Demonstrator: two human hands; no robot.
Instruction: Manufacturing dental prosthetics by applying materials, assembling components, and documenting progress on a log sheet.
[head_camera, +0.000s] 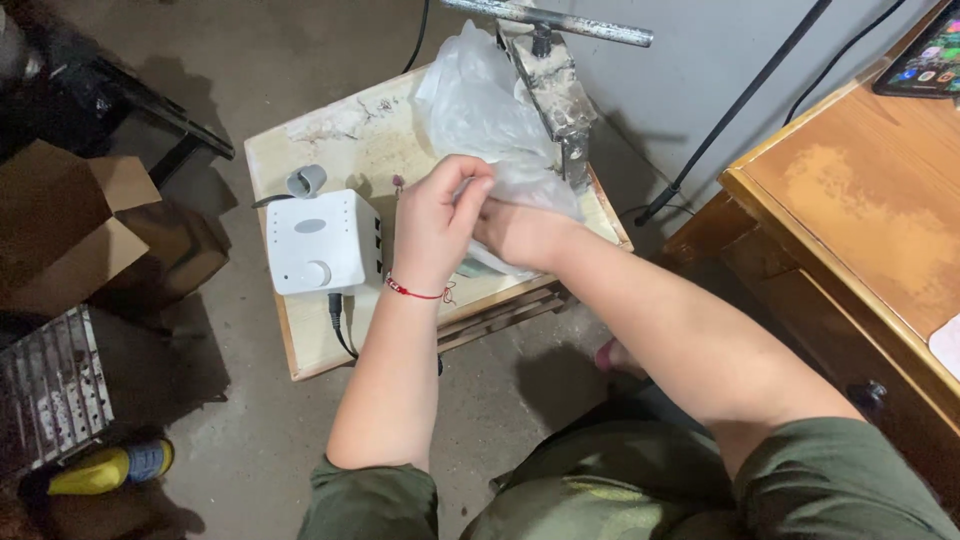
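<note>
Both hands are meeting over a small wooden table (300, 345), working at a clear plastic bag (480, 100). Left hand (432, 225) is curling its fingers around a fold of the bag, pinching it – a red string bracelet (415, 292) is sitting on that wrist. Right hand (522, 235) is lying just behind the left, touching the bag; its fingers are hidden, so I cannot tell its grip. Bag is resting on the table, leaning against a metal clamp stand (555, 85). Beside the left hand – a white control box (318, 243) with a round knob.
</note>
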